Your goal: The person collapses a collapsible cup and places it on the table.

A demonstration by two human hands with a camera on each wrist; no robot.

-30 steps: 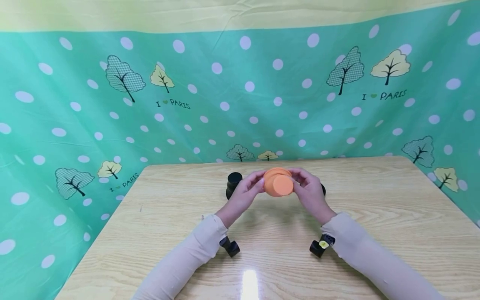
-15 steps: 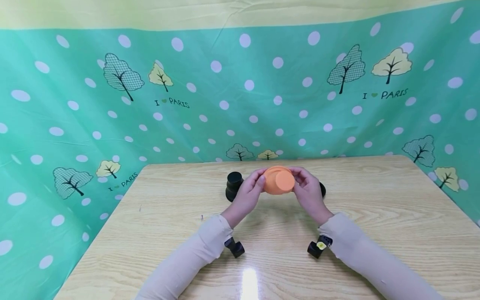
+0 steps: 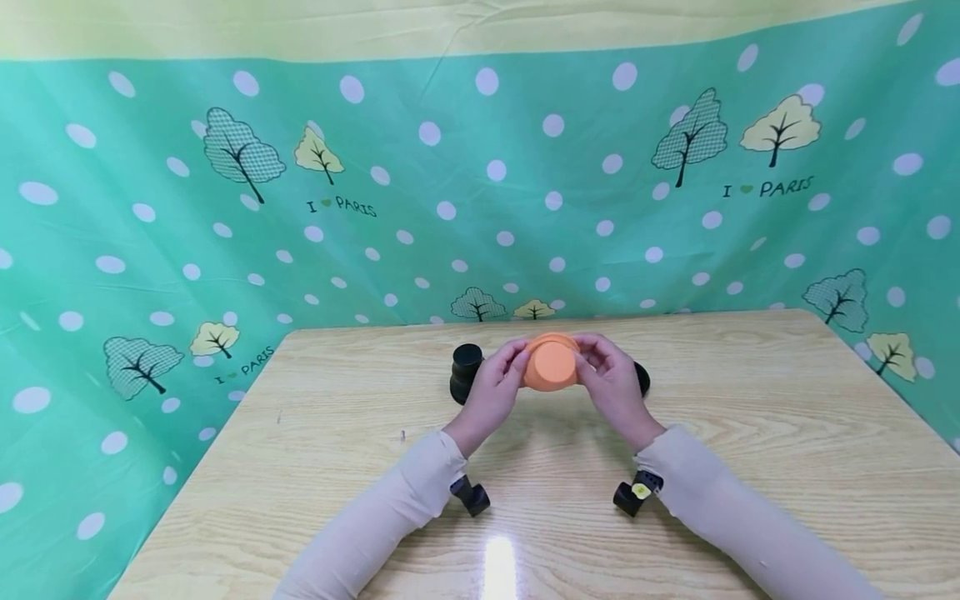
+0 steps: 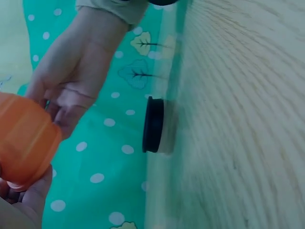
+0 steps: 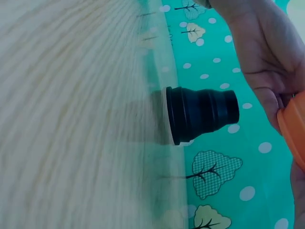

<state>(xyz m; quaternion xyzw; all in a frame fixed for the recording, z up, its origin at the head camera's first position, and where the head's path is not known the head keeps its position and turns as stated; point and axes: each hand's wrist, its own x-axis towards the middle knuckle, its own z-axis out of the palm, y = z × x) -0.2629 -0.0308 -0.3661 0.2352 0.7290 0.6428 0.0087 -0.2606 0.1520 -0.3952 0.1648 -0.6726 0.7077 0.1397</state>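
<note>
A green polka-dotted cloth (image 3: 525,150), printed with trees, hangs behind the orange cup (image 3: 553,365), which serves here as the landmark. The wood-grained table (image 3: 337,467) extends below the cup and to both sides of it. Two pale sleeves, left (image 3: 375,517) and right (image 3: 742,517), converge on the cup from the near side. The left hand (image 3: 491,392) grips the cup's left side between thumb and fingers; the right hand (image 3: 613,390) grips the right side likewise. The cup itself is held clear of the table, tilted, its flat, narrower end facing the head camera and its wider rim beyond. Left of the cup, a black stepped cup (image 3: 467,375) stands on the table, wide end down. Right of the cup, partly hidden by the right hand in the head view, lies a low black rimmed piece (image 4: 154,125). Nearer than the cup are two small black wrist devices, left (image 3: 474,498) and right (image 3: 627,498), the latter beside a yellow tag (image 3: 641,492).
</note>
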